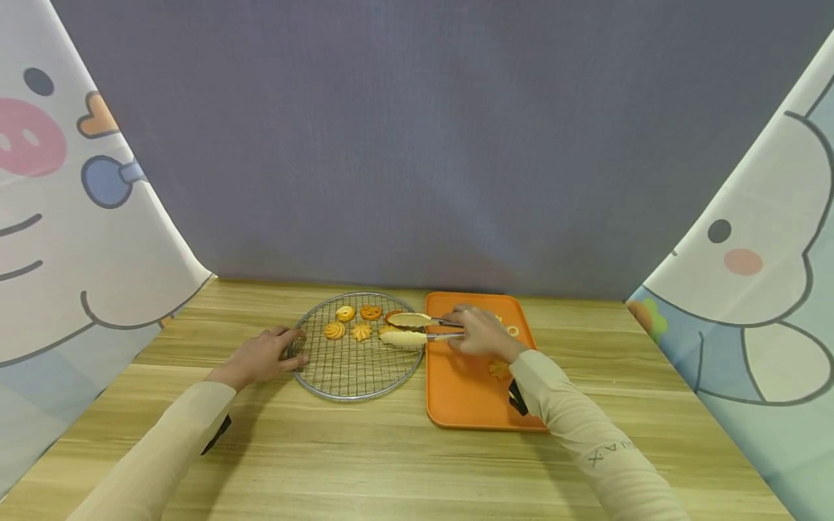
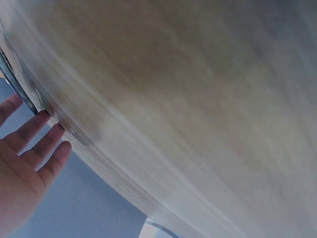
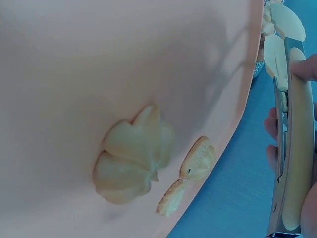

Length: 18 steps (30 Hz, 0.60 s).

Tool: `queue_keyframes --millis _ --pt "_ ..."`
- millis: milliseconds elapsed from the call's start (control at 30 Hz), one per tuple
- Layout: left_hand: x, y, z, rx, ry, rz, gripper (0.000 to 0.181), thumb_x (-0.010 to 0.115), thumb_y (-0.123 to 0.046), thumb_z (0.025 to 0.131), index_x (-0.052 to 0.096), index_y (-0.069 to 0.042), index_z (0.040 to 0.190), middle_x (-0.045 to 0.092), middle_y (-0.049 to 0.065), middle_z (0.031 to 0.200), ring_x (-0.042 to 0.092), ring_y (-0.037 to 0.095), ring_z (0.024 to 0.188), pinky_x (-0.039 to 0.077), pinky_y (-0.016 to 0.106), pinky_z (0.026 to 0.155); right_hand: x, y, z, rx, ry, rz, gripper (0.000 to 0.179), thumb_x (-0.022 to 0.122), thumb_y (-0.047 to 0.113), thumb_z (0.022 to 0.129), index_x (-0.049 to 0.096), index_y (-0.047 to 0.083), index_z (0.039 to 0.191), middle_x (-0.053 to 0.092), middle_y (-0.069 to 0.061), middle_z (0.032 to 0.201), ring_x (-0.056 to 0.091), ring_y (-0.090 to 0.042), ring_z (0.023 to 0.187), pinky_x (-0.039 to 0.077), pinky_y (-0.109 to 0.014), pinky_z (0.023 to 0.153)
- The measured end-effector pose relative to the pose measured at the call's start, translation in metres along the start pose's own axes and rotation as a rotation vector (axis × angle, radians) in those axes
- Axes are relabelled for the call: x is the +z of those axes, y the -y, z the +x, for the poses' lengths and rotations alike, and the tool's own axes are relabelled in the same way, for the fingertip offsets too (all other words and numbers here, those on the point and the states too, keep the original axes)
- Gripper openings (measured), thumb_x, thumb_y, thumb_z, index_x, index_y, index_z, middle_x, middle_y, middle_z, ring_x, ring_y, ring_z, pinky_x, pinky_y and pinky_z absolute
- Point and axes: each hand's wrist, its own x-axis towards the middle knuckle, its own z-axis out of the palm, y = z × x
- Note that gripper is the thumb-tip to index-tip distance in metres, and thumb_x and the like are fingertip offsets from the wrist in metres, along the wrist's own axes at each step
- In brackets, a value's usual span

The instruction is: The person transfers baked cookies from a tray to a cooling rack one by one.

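My right hand (image 1: pixel 481 334) grips metal tongs (image 1: pixel 407 339) with cream tips. The tips reach over the right side of a round wire rack (image 1: pixel 345 398), beside a brown-edged cookie (image 1: pixel 392 316) and another that they partly cover. On the rack also lie a yellow round cookie (image 1: pixel 345 313), a pretzel-like cookie (image 1: pixel 371 312), a swirl cookie (image 1: pixel 335 331) and a flower-shaped cookie (image 1: pixel 361 331). At the rack's left rim rests my left hand (image 1: pixel 263 356), thumb and fingers spread; the left wrist view shows fingers (image 2: pixel 44 144) fairly straight, tips near the rim.
Right of the rack lies an orange tray (image 1: pixel 456 405), partly under my right arm. It holds a scalloped cookie (image 3: pixel 131 156), a small ring-shaped cookie (image 1: pixel 512 331) and other pieces. A grey panel (image 1: pixel 417 159) stands behind the wooden table (image 1: pixel 313 463), with cartoon-printed sheets at both sides.
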Motion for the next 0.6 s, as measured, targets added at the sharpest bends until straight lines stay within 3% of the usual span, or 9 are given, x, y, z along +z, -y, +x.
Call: queue_keyframes --millis 267,367,500,600 --pt "0.000 0.000 0.000 0.001 0.000 -0.002 0.055 0.061 -0.043 0.084 0.054 -0.005 0.123 0.055 0.025 0.117 0.055 0.046 0.101 0.046 0.058 0.079 -0.010 -0.004 -0.007 -0.044 -0.043 0.022 0.040 0.063 0.020 0.077 0.064 0.008 0.115 0.063 -0.009 0.105 0.056 -0.015 0.071 0.042 -0.024 0.054" --pt "-0.001 -0.001 0.000 -0.001 0.002 -0.003 0.055 0.061 -0.043 0.084 0.054 -0.005 0.123 0.055 0.025 0.117 0.055 0.046 0.100 0.046 0.058 0.079 -0.015 -0.005 -0.012 -0.050 -0.047 0.025 0.040 0.065 0.021 0.079 0.063 0.008 0.117 0.063 -0.011 0.110 0.061 -0.022 0.082 0.051 -0.034 0.065" --pt "-0.001 -0.001 0.000 0.000 0.003 -0.002 0.055 0.062 -0.043 0.084 0.054 -0.005 0.123 0.055 0.025 0.117 0.055 0.046 0.100 0.046 0.058 0.078 -0.022 -0.007 -0.020 -0.023 -0.034 0.018 0.044 0.068 0.024 0.080 0.061 0.007 0.120 0.061 -0.013 0.116 0.062 -0.026 0.095 0.052 -0.042 0.077" --pt "-0.001 -0.001 0.000 0.003 0.005 0.002 0.055 0.062 -0.043 0.084 0.054 -0.005 0.123 0.056 0.025 0.117 0.055 0.046 0.100 0.046 0.058 0.078 -0.026 -0.009 -0.027 -0.022 -0.042 0.008 0.043 0.069 0.023 0.079 0.061 0.008 0.119 0.062 -0.010 0.110 0.061 -0.023 0.087 0.050 -0.035 0.068"
